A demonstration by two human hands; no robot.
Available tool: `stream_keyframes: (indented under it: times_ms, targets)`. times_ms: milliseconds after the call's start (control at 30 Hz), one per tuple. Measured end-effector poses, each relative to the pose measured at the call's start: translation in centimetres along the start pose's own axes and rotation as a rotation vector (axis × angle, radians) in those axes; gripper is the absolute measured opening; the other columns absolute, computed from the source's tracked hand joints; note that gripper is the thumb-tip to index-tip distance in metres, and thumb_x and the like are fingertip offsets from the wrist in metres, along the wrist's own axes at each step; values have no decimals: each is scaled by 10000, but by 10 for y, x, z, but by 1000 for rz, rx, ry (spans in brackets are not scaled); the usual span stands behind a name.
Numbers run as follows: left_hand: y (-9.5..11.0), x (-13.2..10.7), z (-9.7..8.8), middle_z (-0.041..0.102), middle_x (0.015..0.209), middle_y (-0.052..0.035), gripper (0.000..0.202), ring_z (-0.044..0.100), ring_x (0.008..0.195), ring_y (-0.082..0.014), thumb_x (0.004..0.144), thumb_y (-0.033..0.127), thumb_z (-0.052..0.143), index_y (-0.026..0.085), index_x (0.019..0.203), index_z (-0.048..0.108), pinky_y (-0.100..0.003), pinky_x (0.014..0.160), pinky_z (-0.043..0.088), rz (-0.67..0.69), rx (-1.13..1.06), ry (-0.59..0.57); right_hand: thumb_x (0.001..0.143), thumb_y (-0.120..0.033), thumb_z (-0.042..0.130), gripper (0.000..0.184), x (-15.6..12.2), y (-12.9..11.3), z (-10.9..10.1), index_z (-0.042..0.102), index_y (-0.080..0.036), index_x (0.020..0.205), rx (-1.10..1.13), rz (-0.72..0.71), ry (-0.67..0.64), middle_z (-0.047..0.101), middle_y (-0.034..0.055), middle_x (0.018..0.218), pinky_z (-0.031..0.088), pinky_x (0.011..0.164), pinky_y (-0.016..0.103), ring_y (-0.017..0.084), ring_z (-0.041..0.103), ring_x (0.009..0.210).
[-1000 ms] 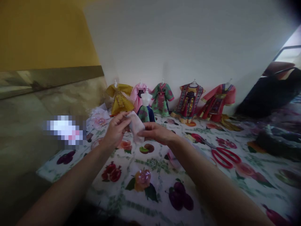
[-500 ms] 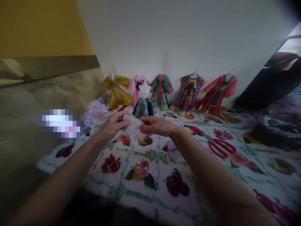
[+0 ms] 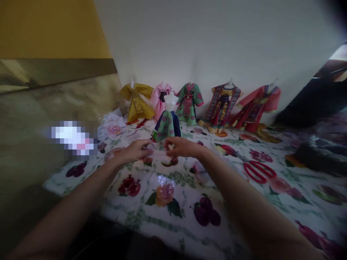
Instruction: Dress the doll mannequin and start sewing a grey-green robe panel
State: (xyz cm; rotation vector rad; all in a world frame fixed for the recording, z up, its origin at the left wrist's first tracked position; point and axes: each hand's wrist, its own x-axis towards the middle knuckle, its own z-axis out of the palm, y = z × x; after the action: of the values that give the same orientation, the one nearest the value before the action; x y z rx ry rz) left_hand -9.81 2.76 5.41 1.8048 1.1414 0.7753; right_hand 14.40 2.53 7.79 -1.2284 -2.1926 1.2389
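Observation:
My left hand (image 3: 135, 150) and my right hand (image 3: 183, 147) are close together over the table, fingers curled. Stretched between them is a thin, pale, see-through piece (image 3: 158, 156), which could be fabric or plastic; each hand pinches one side of it. Just behind them stands a small white mannequin (image 3: 170, 101) with a bare top. It wears a green and dark blue skirt (image 3: 166, 124). A small pale pink and white bundle (image 3: 200, 169) lies beside my right wrist, partly hidden by the forearm.
Several dressed mannequins, including one in a yellow dress (image 3: 137, 103) and one in a red robe (image 3: 256, 108), line the wall. Red-handled scissors (image 3: 258, 171) lie to the right on the flowered tablecloth (image 3: 173, 187). Clear plastic packaging (image 3: 111, 126) sits at the back left.
My hands have come lower and slightly apart, and the pale piece is now spread flatter between them. The skirt on the mannequin shows more fully. The view has shifted slightly.

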Motion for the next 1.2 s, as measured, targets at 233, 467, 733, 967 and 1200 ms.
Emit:
stream_keyframes:
  times_ms: [233, 467, 733, 967, 1200]
  targets:
    - [-13, -8, 6, 649, 722, 10, 290, 587, 555, -143, 695, 285, 670, 215, 976, 686, -222, 518, 398, -77, 253, -291, 656, -46, 585, 226, 12, 14, 10, 508, -202, 799, -285, 31, 48, 608, 21, 819, 354, 526, 246, 133, 543, 626]
    - [-9, -9, 10, 630, 642, 29, 234, 584, 531, -148, 707, 241, 612, 211, 933, 665, -233, 524, 387, -62, 335, -360, 702, -78, 580, 163, 21, 23, 14, 518, -188, 806, -433, 4, 48, 631, 63, 863, 354, 627, 275, 177, 525, 749]
    - [-6, -9, 9, 637, 683, 13, 201, 589, 599, -152, 740, 200, 591, 202, 919, 681, -238, 574, 404, -18, 402, -433, 700, -60, 555, 196, 20, 26, 12, 528, -188, 846, -504, -23, -19, 638, 65, 893, 361, 623, 271, 183, 546, 769]
    - [2, -13, 8, 673, 903, -36, 181, 659, 718, -152, 811, 224, 568, 169, 947, 674, -233, 644, 480, -93, 315, -667, 740, -45, 521, 207, 19, 21, 19, 550, -172, 901, -548, -76, -3, 638, 71, 948, 371, 697, 266, 185, 555, 834]
    - [6, -16, 9, 685, 895, -43, 144, 686, 750, -156, 861, 218, 540, 161, 924, 656, -228, 656, 501, -163, 279, -705, 815, -73, 497, 226, 14, 14, 12, 579, -153, 1009, -555, -89, 4, 657, 93, 1021, 398, 725, 266, 186, 580, 848]
